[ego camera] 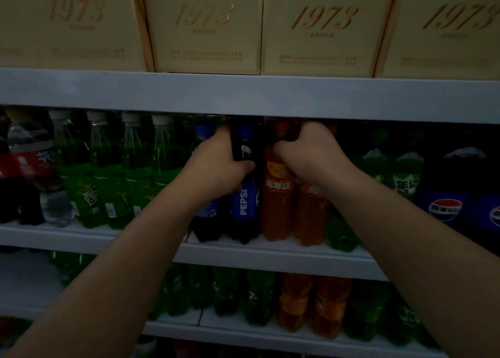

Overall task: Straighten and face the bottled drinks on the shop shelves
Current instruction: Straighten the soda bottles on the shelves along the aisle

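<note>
1. the left hand [220, 165] is wrapped round the upper body of the pepsi bottle [244, 195], with the thumb across the front. the grip is closed tight on it. i judge it holds high because there the bottle is narrow and easy to twist, so that the label turns to face the buyer.
2. the right hand [307, 154] is curled closed near the necks of the two orange bottles [277, 208]. it clamps on one of them, but i cannot tell which one, because the hand hides the tops.
3. both kinds of bottle stand upright on the middle shelf [270, 252], at its front edge, touching each other side by side. the word on the pepsi label already looks outward.
4. the shelf above [243, 95] is very close over the caps, so i think turning and sliding is easier here than lifting.
5. the green bottles [130, 173] on the left stand in a neat row, which probably shows the wanted order. below, more bottles stand on the lower shelf [270, 333]; these are not yet touched.
</note>
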